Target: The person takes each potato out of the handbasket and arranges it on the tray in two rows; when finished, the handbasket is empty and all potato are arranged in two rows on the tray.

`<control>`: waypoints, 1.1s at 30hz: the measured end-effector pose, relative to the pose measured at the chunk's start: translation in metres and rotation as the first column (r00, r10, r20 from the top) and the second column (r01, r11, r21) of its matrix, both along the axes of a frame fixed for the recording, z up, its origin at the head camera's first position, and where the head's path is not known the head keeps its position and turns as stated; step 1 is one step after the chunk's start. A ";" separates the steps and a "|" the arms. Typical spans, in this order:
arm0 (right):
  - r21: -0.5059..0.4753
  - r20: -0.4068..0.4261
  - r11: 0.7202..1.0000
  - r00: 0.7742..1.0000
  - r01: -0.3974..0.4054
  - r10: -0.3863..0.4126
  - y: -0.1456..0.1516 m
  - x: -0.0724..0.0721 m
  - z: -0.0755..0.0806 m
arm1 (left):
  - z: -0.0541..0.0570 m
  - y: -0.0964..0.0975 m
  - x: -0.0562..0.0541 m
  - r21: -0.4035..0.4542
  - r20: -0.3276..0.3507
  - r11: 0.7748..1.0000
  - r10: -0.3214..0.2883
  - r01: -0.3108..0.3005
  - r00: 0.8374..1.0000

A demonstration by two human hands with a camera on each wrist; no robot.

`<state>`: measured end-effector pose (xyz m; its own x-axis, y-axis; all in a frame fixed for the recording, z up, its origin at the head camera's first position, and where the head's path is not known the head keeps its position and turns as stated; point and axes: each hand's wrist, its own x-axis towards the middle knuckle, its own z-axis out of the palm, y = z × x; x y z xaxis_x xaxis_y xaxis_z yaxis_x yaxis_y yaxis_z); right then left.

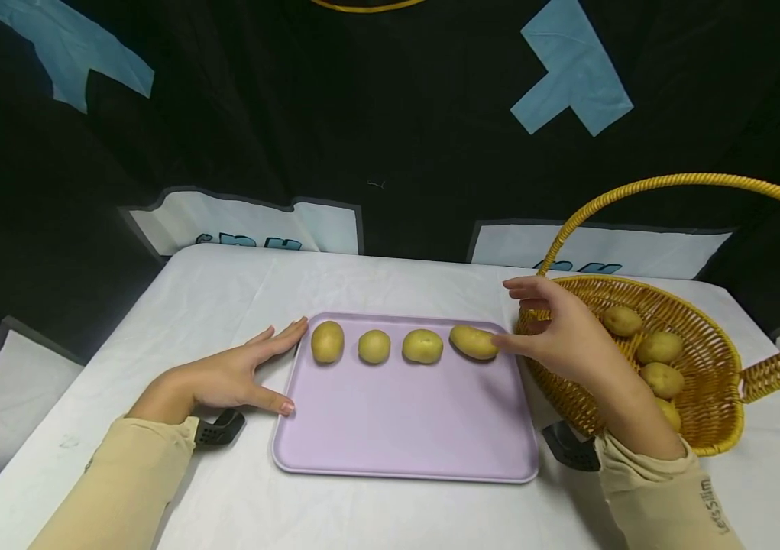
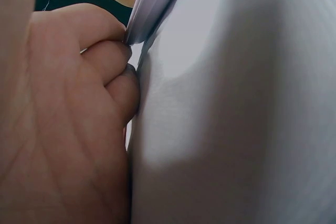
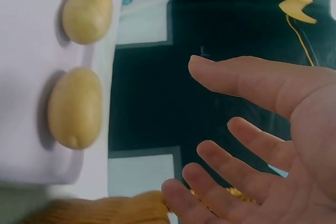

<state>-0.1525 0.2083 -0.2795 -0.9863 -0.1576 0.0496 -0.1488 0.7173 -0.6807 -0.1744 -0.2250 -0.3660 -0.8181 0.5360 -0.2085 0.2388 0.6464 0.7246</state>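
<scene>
A row of several potatoes lies along the far side of a lilac tray [image 1: 403, 428]. The rightmost potato [image 1: 474, 342], longer than the others, sits near the tray's far right corner. My right hand [image 1: 564, 332] hovers between that corner and a wicker basket [image 1: 726, 367], fingers spread and holding nothing. In the right wrist view a gap separates the thumb from the nearest potato [image 3: 76, 108]. My left hand [image 1: 231, 378] rests at the tray's left edge, its fingertips and thumb touching the rim; nothing is gripped.
Inside the basket, on the right of the table, lie several more potatoes [image 1: 660, 347]. The basket's tall arched handle [image 1: 678, 180] rises above it. A white cloth [image 1: 238, 504] covers the table, and a dark curtain [image 1: 362, 137] hangs behind.
</scene>
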 end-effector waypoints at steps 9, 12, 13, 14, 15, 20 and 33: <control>-0.006 -0.001 1.000 1.000 0.001 -0.001 0.020 0.004 0.010 | 0.002 0.000 0.003 0.010 0.002 1.000 0.000 0.000 1.000; 0.005 0.009 1.000 1.000 0.007 -0.007 0.026 0.006 0.013 | 0.003 0.000 0.003 0.010 0.000 1.000 0.000 0.000 1.000; 0.011 0.012 1.000 1.000 0.011 -0.011 0.028 0.006 0.014 | 0.003 0.000 0.003 0.010 0.001 1.000 0.001 -0.001 1.000; 0.014 0.018 1.000 1.000 0.013 -0.013 0.030 0.006 0.014 | 0.003 0.000 0.003 0.012 0.002 1.000 0.001 -0.001 1.000; 0.016 0.023 1.000 1.000 0.014 -0.015 0.033 0.006 0.015 | 0.003 0.000 0.003 0.014 0.003 1.000 0.001 -0.001 1.000; 0.041 0.057 0.999 0.998 0.036 -0.039 0.043 0.006 0.018 | 0.003 -0.001 0.003 0.020 0.008 1.000 -0.001 0.001 1.000; 0.145 0.219 0.988 0.972 0.058 -0.089 0.084 -0.007 0.022 | 0.002 0.000 0.002 0.012 0.011 1.000 0.004 -0.004 1.000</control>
